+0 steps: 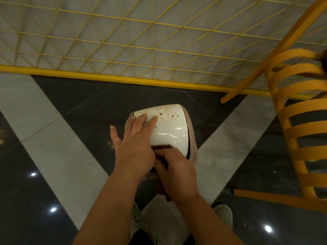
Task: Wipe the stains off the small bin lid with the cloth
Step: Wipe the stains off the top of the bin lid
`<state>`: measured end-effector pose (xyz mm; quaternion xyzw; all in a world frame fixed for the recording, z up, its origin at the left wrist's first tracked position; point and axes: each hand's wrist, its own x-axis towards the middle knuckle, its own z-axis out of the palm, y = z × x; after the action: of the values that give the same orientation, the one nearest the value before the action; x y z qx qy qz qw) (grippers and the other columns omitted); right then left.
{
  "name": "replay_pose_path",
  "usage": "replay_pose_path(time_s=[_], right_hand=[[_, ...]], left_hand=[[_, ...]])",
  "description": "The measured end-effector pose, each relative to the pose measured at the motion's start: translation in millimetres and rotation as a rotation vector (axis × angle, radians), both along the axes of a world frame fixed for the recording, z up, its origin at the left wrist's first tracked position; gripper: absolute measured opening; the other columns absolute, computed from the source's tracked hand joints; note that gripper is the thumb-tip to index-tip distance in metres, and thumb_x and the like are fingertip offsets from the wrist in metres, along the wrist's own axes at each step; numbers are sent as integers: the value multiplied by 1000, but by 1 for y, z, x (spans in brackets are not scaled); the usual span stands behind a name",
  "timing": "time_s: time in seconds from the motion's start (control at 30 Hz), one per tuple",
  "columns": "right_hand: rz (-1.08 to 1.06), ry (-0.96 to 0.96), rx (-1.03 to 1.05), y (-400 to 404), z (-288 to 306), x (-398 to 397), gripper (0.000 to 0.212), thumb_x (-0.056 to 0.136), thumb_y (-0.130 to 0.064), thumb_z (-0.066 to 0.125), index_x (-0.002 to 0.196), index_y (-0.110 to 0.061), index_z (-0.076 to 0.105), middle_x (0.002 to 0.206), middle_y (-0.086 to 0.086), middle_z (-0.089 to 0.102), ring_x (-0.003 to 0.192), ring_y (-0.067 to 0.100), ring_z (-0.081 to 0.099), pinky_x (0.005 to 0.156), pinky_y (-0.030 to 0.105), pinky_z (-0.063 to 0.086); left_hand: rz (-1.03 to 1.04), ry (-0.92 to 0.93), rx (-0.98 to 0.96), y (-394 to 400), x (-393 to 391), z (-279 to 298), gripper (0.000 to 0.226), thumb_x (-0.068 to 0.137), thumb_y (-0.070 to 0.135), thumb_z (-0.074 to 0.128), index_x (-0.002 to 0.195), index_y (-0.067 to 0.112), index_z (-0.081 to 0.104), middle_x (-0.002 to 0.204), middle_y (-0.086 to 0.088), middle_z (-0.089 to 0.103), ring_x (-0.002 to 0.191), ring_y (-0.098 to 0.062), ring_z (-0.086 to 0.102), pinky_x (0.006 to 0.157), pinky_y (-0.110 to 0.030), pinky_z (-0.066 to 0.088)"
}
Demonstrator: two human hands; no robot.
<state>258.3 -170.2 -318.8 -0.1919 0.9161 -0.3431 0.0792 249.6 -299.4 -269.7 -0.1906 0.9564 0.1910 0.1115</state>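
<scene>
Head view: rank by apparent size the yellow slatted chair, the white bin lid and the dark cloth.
1. Yellow slatted chair, largest, though cropped.
2. White stained bin lid.
3. Dark cloth, smallest showing; the right hand hides most of it.

My left hand (135, 138) lies flat on the glossy white, brown-stained small bin lid (168, 129). My right hand (177, 174) presses a dark brown cloth (161, 147) on its near edge.

We see a glossy dark-and-pale tiled floor (53, 131), a yellow wire-grid partition (123, 41), and perhaps a slatted chair (297, 121).
</scene>
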Motion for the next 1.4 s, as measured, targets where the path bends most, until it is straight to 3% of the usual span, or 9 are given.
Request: replay_pose_path(time_s=[0.17,0.33,0.47,0.67,0.8,1.0,1.1,1.23,1.4], right_hand=[[-54,1,118,42,-16,11,20,85,-26,67,103,-34,69,98,-16,67,84,3,64,76,6,41],[-324,-88,70,69,-6,-9,21,91,-28,60,109,-38,64,99,-18,59,86,1,58,77,19,49],[-474,-112,19,75,-3,-34,19,94,-27,57,110,-33,65,101,-14,61,89,5,57,76,19,42],[-608,-180,-109,65,-6,-50,22,92,-36,57,113,-39,63,104,-14,64,91,5,60,80,32,56],[-588,-229,-153,48,-5,-39,25,91,-38,56,115,-42,61,111,-18,60,97,2,57,89,31,53],[-222,-109,-104,34,2,9,21,87,-31,62,107,-37,66,102,-27,56,92,-9,55,81,6,43],[-294,-173,-82,55,-11,11,22,88,-25,64,104,-40,63,101,-24,56,87,-14,51,86,12,46],[-529,-246,-191,55,-8,-13,18,90,-31,61,105,-40,63,103,-21,59,94,-3,55,91,24,49],[-337,-133,-203,10,8,-1,22,87,-33,58,108,-34,65,106,-22,60,97,-6,55,84,7,39]], left_hand=[[-18,-16,-12,-1,-1,0,93,80,11,56,150,43,3,158,12,-1,147,-13,-9,111,-55,-17],[-11,1,5,4,4,1,86,82,21,53,150,40,4,157,10,3,147,-17,-4,114,-55,-9],[-51,-25,-35,11,12,7,79,88,33,51,150,41,2,156,9,5,144,-19,4,116,-51,0],[-50,41,-85,11,15,3,75,89,49,50,150,41,6,152,7,14,142,-19,13,116,-48,2],[-18,53,-33,11,13,1,63,96,38,44,150,41,11,155,8,15,143,-17,17,116,-48,-7],[-2,58,-29,6,10,2,61,96,33,47,149,44,17,152,11,20,139,-15,24,116,-48,-6],[-4,50,-35,6,11,2,61,96,33,48,148,45,18,152,10,19,140,-16,24,116,-48,-6],[13,51,-32,7,10,1,61,96,32,50,148,45,21,151,9,22,139,-17,27,116,-49,-5],[35,48,-27,6,9,0,59,97,23,44,147,45,23,150,10,22,136,-17,29,117,-51,-2]])
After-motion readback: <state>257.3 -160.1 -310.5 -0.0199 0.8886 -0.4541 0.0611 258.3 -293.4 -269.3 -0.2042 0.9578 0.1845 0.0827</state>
